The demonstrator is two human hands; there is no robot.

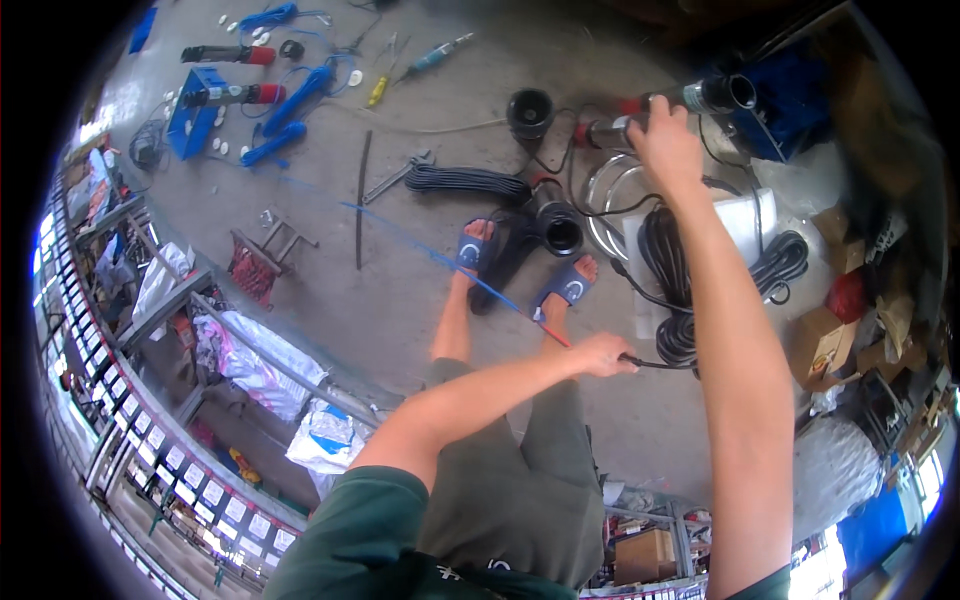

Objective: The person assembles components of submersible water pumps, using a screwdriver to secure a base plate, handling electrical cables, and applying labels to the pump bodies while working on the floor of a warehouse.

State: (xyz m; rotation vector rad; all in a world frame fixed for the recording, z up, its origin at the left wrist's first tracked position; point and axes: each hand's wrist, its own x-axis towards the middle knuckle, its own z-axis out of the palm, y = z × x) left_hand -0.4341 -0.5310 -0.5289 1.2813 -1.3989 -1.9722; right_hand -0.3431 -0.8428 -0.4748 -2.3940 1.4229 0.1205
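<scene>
My left hand (605,355) is closed around the end of a black cable (655,365). A thin blue wire (505,293), red near my fingers, stretches out from that hand to the far left, above the floor. Farther off, my right hand (668,145) grips a silver metal cylinder (612,133) with a red end; part of it is hidden under my fingers. Just beyond that hand lies another dark-and-silver cylinder (722,94) with an open black end. Coils of thick black cable (668,255) rest below my right forearm on a white sheet (765,215).
A black cup-shaped part (530,112) and an open-ended cylinder (556,218) stand near my feet. Left of them lie bundled black cable (465,182), a wrench (395,177) and a dark rod (362,200). Metal racks (165,305) border the left; cardboard boxes (822,345) the right.
</scene>
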